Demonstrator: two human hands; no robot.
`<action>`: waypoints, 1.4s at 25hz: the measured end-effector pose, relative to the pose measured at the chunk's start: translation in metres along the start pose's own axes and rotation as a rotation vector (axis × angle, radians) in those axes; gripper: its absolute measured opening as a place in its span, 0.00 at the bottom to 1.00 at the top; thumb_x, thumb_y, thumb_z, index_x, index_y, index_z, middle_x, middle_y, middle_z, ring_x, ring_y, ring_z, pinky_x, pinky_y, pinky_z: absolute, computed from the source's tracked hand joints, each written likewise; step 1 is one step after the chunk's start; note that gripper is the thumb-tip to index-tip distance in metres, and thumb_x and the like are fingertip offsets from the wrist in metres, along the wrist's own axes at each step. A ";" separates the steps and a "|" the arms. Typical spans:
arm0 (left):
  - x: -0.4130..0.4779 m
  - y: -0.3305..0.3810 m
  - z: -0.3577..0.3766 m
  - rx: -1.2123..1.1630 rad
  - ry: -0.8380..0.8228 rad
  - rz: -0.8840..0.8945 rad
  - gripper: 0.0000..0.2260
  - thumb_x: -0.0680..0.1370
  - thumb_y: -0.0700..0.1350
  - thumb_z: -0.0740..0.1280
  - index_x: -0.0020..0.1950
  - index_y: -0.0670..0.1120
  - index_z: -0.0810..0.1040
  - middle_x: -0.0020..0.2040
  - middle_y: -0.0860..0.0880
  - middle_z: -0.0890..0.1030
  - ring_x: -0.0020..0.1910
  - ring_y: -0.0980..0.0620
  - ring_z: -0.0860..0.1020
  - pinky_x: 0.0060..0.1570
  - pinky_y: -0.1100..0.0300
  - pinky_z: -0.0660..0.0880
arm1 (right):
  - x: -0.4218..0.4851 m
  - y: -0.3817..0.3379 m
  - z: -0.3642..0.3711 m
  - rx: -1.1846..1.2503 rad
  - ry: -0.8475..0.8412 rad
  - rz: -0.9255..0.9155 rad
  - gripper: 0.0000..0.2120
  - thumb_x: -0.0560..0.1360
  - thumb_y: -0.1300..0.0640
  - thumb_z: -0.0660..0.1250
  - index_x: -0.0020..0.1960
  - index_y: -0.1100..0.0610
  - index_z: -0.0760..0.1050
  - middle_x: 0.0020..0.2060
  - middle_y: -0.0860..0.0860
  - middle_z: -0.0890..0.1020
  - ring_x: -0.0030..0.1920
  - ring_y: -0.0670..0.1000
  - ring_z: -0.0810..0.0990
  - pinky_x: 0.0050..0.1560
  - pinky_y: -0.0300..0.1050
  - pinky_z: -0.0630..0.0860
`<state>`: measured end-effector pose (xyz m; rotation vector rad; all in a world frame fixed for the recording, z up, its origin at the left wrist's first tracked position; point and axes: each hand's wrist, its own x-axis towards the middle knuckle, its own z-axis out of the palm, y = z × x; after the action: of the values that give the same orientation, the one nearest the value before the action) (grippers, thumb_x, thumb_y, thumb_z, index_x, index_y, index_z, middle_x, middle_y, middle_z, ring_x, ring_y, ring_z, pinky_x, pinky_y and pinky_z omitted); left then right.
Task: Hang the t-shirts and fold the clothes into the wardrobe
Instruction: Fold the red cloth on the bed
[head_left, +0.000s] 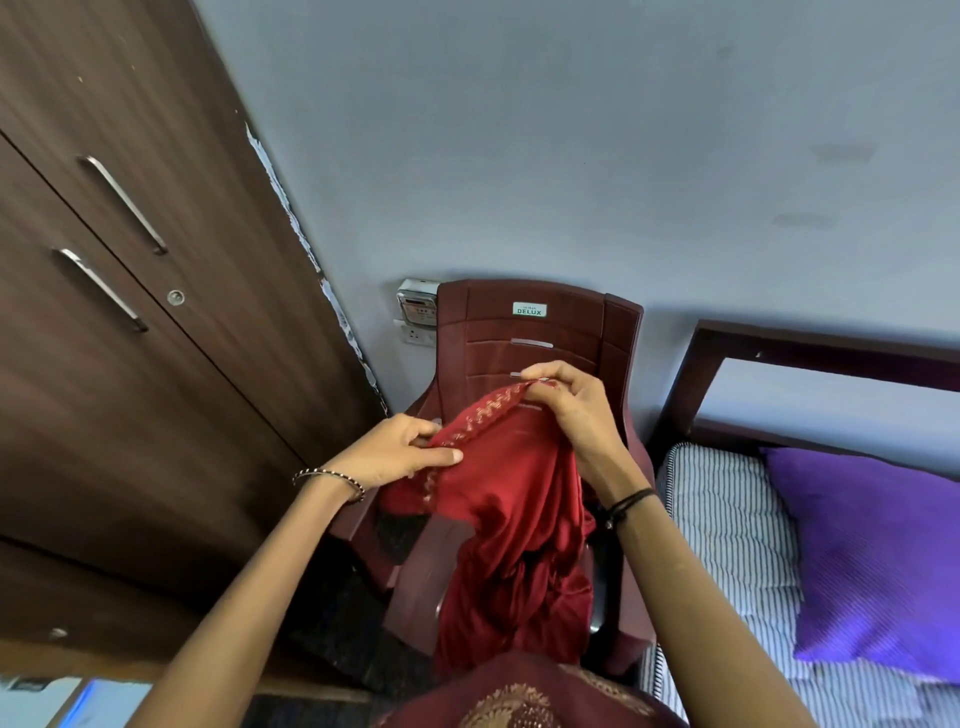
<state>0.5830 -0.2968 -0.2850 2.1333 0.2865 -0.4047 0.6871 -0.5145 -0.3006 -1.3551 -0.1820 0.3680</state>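
Observation:
A red satin garment (514, 519) with a gold-embroidered edge hangs from both my hands above a maroon plastic chair (540, 322). My left hand (395, 449) pinches the embroidered edge at its lower left end. My right hand (566, 400) grips the same edge higher up, near the chair's backrest. The cloth drapes down in folds over the chair seat toward my body. The brown wooden wardrobe (130, 312) stands at the left with both doors closed and two metal handles (122, 205) showing.
A bed with a striped mattress (727, 519) and a purple pillow (872, 561) lies at the right, against a dark wooden headboard (810, 348). A wall socket and meter (415, 312) sit behind the chair on the grey wall.

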 end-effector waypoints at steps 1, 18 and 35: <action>0.000 -0.004 0.004 -0.133 0.054 -0.015 0.12 0.73 0.50 0.75 0.53 0.46 0.85 0.44 0.56 0.85 0.38 0.59 0.80 0.45 0.56 0.75 | 0.003 0.001 -0.002 0.024 0.063 0.015 0.11 0.72 0.69 0.71 0.43 0.54 0.84 0.38 0.53 0.84 0.43 0.50 0.78 0.47 0.41 0.73; 0.022 0.047 0.029 -0.566 -0.088 -0.066 0.25 0.76 0.62 0.62 0.37 0.42 0.80 0.31 0.45 0.79 0.27 0.51 0.74 0.31 0.63 0.71 | -0.027 0.025 0.006 -0.070 0.058 -0.101 0.07 0.75 0.62 0.67 0.48 0.55 0.84 0.40 0.52 0.85 0.42 0.49 0.79 0.49 0.47 0.74; 0.025 0.033 0.060 -0.775 0.243 0.015 0.09 0.80 0.46 0.68 0.48 0.45 0.86 0.44 0.47 0.87 0.43 0.56 0.83 0.47 0.65 0.78 | -0.039 0.033 -0.005 -0.115 0.063 0.169 0.23 0.75 0.35 0.72 0.32 0.51 0.73 0.31 0.51 0.70 0.35 0.47 0.66 0.39 0.48 0.61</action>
<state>0.6064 -0.3631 -0.3014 1.4135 0.4757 -0.0033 0.6480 -0.5275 -0.3303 -1.4988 -0.0368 0.4614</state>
